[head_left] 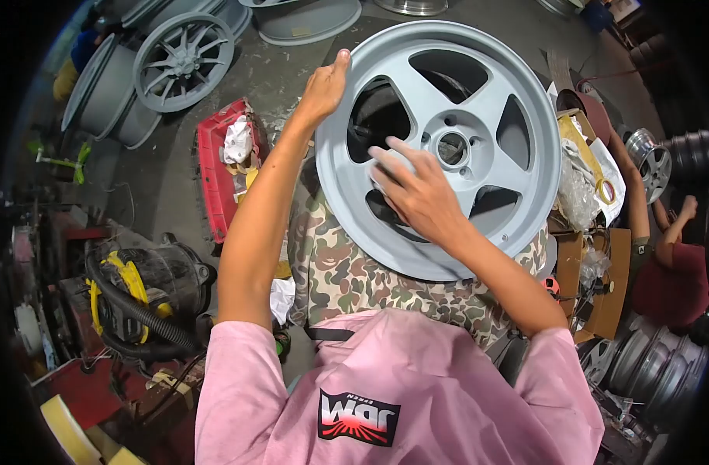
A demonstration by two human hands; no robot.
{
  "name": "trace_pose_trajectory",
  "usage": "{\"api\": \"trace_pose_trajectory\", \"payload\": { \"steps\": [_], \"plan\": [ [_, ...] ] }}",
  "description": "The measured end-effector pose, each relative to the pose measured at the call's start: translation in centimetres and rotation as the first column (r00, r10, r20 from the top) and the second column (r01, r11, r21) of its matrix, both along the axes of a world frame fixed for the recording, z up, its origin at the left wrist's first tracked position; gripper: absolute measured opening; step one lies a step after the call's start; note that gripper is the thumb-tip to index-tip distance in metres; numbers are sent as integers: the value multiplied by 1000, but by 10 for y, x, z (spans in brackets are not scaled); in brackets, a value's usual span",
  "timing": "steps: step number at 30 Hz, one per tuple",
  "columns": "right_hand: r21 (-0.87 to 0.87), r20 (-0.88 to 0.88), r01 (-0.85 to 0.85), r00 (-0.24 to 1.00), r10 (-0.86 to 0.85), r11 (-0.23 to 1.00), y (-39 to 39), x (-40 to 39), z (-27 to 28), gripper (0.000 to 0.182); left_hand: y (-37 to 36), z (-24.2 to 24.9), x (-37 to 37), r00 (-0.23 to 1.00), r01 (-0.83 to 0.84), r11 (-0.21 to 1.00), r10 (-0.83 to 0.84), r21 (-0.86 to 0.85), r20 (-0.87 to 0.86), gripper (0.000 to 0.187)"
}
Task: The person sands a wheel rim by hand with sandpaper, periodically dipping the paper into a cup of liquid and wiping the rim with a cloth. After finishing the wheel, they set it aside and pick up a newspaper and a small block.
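A large grey five-spoke wheel lies in front of me, over camouflage-patterned cloth. My left hand grips its upper left rim, thumb pointing up along the edge. On the left spoke, near the centre hole, rests my right hand, its fingers bent and dusted with pale powder. Something small and pale seems to be under those fingers, but blur and the fingers hide what it is.
A red tray with crumpled paper stands left of the wheel. Further left are a black and yellow vacuum and more grey wheels. Cardboard boxes stand at the right, and another person's arm shows beyond them.
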State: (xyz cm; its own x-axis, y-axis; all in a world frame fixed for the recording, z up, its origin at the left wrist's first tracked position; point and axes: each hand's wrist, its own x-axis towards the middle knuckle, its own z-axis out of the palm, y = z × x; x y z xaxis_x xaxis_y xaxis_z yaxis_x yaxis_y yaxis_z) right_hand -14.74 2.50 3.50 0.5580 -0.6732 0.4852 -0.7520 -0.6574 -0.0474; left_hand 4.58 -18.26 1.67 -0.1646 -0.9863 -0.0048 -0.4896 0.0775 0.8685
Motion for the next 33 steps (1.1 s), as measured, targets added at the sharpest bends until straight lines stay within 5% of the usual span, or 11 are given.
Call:
{"api": "trace_pose_trajectory", "payload": {
  "steps": [3, 7, 8, 11, 12, 17, 23, 25, 28, 30, 33],
  "plan": [
    [43, -167, -158, 972, 163, 987, 0, 0, -61, 28, -6, -8, 1, 997, -40, 995, 46, -88, 64, 83],
    [-6, -155, -18, 988, 17, 1000, -9, 25, -53, 28, -3, -5, 0, 1000, -14, 991, 16, -132, 15, 79],
    [-6, -187, 31, 982, -32, 999, -15, 35, -52, 47, 2, 1, -1, 1000, -23, 995, 23, -96, -3, 76],
    [48, -233, -68, 969, 78, 997, 7, 22, -62, 44, 2, -2, -2, 1000, -17, 979, 16, -204, -7, 71],
    [13, -131, -92, 987, 93, 996, 13, 21, -61, 30, -1, 1, -2, 1000, -24, 977, 21, -212, -16, 71],
    [-108, -149, -26, 989, 10, 994, -36, 35, -44, 31, 8, 7, 0, 1000, 2, 995, -2, -98, 1, 69],
    [-115, 138, 188, 975, -172, 975, -98, 25, -12, 42, 4, 3, 0, 999, 11, 996, -15, -85, -44, 74],
    [-138, 124, 146, 984, -129, 980, -114, 25, -19, 33, 4, 1, -1, 998, -5, 994, -3, -112, -68, 76],
    [-24, -5, -251, 968, 251, 968, -82, 26, -43, 30, 5, 0, 1, 996, -40, 992, 30, -122, -85, 76],
    [250, -165, -479, 835, 525, 841, -10, -6, -52, 29, 9, 5, 1, 999, -30, 997, 27, -71, -47, 76],
    [375, -234, -530, 740, 631, 760, 35, -65, -40, 29, 13, 5, 1, 998, -39, 994, 35, -99, -44, 78]
  ]
}}
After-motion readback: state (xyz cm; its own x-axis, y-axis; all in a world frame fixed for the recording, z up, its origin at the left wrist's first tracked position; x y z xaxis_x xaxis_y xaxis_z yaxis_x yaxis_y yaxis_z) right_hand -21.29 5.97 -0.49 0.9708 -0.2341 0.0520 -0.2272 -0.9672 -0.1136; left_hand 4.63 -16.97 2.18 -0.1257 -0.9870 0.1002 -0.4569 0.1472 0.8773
